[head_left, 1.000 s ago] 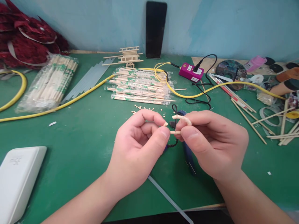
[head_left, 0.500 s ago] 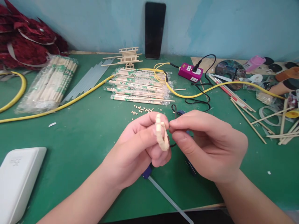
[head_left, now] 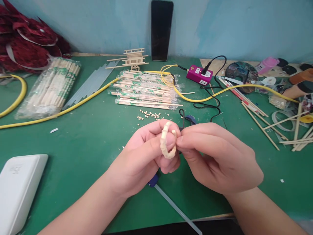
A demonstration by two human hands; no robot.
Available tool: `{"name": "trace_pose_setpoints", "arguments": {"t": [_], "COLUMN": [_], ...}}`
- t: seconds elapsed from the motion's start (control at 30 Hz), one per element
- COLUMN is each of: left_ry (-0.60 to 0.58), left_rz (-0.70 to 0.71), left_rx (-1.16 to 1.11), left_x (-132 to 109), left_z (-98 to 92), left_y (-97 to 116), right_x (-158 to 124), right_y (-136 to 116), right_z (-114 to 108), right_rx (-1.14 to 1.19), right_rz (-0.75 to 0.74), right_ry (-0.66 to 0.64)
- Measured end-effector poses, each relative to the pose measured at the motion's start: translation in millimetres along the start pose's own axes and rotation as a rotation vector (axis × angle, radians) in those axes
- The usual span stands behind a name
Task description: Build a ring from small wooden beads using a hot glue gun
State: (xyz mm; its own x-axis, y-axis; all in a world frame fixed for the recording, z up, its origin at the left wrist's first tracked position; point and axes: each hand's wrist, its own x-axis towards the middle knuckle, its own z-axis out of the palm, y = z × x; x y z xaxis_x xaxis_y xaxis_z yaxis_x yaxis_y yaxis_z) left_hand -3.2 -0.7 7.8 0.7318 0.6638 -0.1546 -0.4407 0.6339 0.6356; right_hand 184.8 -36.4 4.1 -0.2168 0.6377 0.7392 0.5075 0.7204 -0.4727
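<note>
My left hand [head_left: 149, 153] is closed round a small curved ring [head_left: 166, 143] made of short pale wood bits glued side by side. My right hand [head_left: 217, 156] is pinched, thumb and forefinger pressed together at the ring's open end; whether it grips a separate bit I cannot make out. Both hands hover over the green mat [head_left: 93, 130]. Under them lies a blue glue gun [head_left: 154, 179] with a clear glue stick [head_left: 176, 205] poking toward me. Loose tiny wood bits [head_left: 149, 115] lie just beyond the hands.
Wrapped chopstick bundles [head_left: 146, 89] [head_left: 50, 86], a small wooden model [head_left: 133, 58], a phone [head_left: 161, 29] against the wall, a pink power strip [head_left: 199, 74], yellow cable [head_left: 73, 106], loose sticks [head_left: 259, 124] at right, a white box [head_left: 17, 186] at near left.
The curved piece passed from my right hand's fingers into my left hand and turned upright. My right fingers came in to pinch at its end.
</note>
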Motion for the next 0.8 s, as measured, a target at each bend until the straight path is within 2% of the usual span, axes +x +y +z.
{"name": "trace_pose_setpoints", "arguments": {"t": [0.27, 0.57, 0.67, 0.8], "left_ry": [0.056, 0.019, 0.017, 0.029], "left_rz": [-0.061, -0.047, -0.033, -0.017], "left_rx": [-0.015, -0.037, -0.043, -0.038], "left_x": [0.8, 0.5, 1.5, 0.4], "left_z": [4.9, 1.6, -0.1, 0.4], "left_y": [1.6, 0.4, 0.8, 1.2], "right_x": [2.9, 2.1, 0.1, -3.5], "right_y": [-3.9, -2.4, -1.0, -2.0], "right_z": [2.2, 0.1, 0.9, 6.4], "right_rx": [-0.027, 0.078, 0.130, 0.225], "right_rz": [0.089, 0.149, 0.173, 0.223], "right_ry": [-0.067, -0.062, -0.003, 0.163]}}
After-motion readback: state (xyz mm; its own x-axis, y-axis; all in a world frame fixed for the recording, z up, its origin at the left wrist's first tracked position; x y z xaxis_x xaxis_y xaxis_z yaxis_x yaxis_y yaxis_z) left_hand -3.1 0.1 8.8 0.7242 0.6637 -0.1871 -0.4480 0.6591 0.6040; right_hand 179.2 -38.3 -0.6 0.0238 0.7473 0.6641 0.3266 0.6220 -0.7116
